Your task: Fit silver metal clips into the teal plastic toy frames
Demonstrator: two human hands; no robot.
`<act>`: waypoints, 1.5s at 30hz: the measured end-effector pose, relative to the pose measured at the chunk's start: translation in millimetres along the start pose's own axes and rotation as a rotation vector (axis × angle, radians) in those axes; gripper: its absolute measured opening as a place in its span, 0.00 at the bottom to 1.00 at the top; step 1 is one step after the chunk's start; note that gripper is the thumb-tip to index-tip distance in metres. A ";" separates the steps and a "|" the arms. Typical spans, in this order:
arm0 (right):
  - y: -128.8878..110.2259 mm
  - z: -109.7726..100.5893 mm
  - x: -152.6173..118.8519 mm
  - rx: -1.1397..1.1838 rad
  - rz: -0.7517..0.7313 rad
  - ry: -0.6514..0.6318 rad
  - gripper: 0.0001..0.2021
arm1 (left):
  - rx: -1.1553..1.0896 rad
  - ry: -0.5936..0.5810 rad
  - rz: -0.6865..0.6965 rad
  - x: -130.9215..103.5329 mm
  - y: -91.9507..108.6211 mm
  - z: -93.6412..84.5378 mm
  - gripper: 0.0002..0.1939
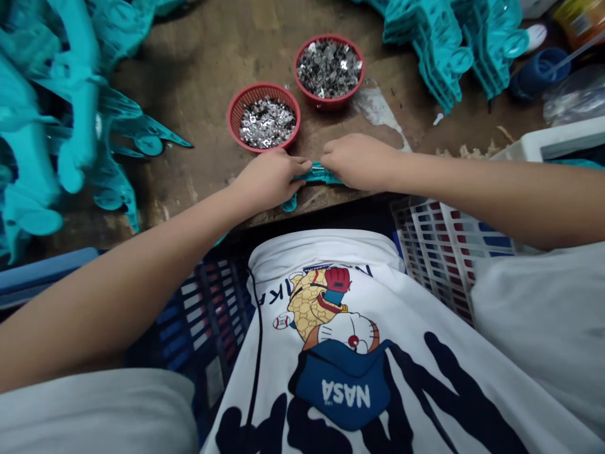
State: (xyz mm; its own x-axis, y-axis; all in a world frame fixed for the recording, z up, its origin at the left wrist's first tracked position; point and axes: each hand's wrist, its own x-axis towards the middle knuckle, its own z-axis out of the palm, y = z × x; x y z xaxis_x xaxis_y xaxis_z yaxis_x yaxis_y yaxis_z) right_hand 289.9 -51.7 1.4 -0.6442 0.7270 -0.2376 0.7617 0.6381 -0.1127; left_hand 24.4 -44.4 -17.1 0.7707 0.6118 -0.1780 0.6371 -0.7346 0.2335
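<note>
A small teal plastic piece (317, 174) lies between my two hands at the table's front edge. My left hand (273, 179) grips its left end between thumb and fingers. Curled fingers of my right hand (355, 162) press on its right end. Just beyond my left hand is a red basket (231, 120) of small shiny metal parts. Behind and to the right of it stands a second red basket (360, 75), also filled with metal parts.
Teal plastic parts (78, 107) are heaped at the left, and stacked teal parts (425, 44) lie at the back right. A blue cup (539, 75) stands at the right. Below the wooden table (203, 82) are a white crate (439, 239) and a dark blue crate (203, 309).
</note>
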 end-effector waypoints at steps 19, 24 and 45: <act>10.4 -25.4 -6.9 0.401 0.043 0.279 0.13 | 0.252 -0.170 -0.046 4.4 21.9 -12.3 0.26; 9.0 -26.7 -2.7 0.335 0.041 0.256 0.14 | 0.200 -0.115 -0.026 0.9 13.4 -9.4 0.22; 11.8 -25.8 2.0 -0.106 0.098 0.081 0.22 | 0.172 -0.042 -0.116 -5.2 25.7 -12.0 0.28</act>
State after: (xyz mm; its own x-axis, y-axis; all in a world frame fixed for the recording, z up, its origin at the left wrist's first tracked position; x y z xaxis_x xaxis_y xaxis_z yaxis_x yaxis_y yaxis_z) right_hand 295.8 -36.3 24.4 -0.5741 0.8023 -0.1637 0.8122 0.5833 0.0104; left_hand 36.6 -62.9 1.3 0.6894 0.6853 -0.2348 0.7116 -0.7013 0.0427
